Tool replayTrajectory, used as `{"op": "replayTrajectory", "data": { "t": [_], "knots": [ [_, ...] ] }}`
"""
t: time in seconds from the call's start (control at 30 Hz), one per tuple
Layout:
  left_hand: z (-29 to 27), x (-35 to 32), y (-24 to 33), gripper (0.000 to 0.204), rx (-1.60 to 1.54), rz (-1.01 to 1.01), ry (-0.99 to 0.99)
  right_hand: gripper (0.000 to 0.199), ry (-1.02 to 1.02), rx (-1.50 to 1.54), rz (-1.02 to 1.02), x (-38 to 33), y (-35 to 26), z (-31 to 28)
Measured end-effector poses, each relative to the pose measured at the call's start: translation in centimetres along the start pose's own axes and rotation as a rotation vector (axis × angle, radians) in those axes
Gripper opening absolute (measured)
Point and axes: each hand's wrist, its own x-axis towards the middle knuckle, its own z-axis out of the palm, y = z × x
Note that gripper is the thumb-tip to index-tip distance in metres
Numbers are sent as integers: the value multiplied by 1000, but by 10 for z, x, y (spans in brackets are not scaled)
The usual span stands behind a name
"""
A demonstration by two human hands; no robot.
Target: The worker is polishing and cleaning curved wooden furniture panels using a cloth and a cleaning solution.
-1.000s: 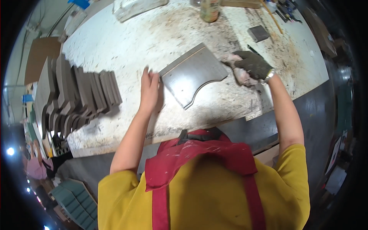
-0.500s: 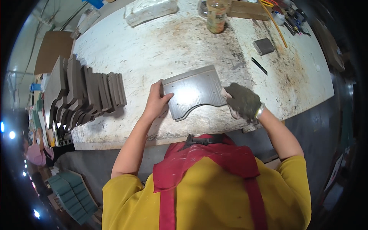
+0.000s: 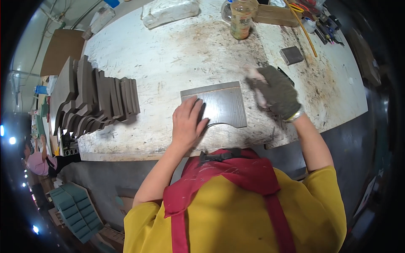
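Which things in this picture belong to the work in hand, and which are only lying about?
Likely part of the work:
gray board, under the left hand
pale cloth, in the gloved right hand
row of similar boards, at the left

Seemingly just lying about:
bottle
yellow stick
small gray block
white package

The flat panel [image 3: 230,105] is brownish grey, finely streaked, with a tan line near its far edge; the stacked panels [image 3: 87,90] are plain grey-brown; the glove [image 3: 278,92] is dark olive-grey, the rag [image 3: 256,76] pinkish white; the tabletop [image 3: 164,55] is white, mottled brown and black; the apron [image 3: 230,170] is crimson with pale scuffs, the shirt [image 3: 228,219] mustard yellow.
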Motion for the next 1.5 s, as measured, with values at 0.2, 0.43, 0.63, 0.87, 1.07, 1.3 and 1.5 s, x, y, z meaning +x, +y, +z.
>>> {"op": "replayTrajectory", "data": {
  "t": [0.2,0.43,0.63,0.87,1.07,1.3,1.5],
  "knots": [
    [19,4,5,70,165,-124,-255,15,-478,-657,-348,7,-28,58],
    [20,-9,4,43,-6,120,-90,24,-96,22,-228,64,2,6],
    [30,-16,-2,49,-15,135,-204,22,-56,-288,-884,80,-36,150],
    [25,-15,-3,53,-74,149,-144,24,42,-89,-570,142,38,90],
    [-122,-10,-28,27,15,212,385,37,42,530,-9,119,45,36],
    [-388,-15,-206,59,721,-402,715,37,102,511,26,65,38,31],
    [-416,-22,-350,64,-175,-745,184,35,258,301,-144,43,21,16]
  ]
}}
